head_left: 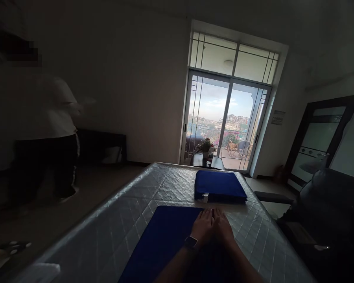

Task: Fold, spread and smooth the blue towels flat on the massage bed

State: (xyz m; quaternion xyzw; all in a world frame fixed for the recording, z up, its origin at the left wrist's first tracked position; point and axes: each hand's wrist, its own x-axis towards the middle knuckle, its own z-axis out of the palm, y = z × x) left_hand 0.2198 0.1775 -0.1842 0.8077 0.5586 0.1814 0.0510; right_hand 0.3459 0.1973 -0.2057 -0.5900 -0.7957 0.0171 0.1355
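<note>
A dark blue piece of cloth lies flat on a table with a shiny silver quilted cover. My left hand, with a watch on its wrist, rests palm down near the cloth's far edge. Right beside it, my right hand also lies flat there, the two hands touching or nearly so. The fingers of both are stretched forward, with nothing visible in them. Just beyond my fingertips sits a neatly folded blue cloth stack with a small white tag at its near side.
At the left stands a person in a white top, near a dark bench. Beyond the table are a potted plant and a glass sliding door. A dark chair stands close to the table's right side.
</note>
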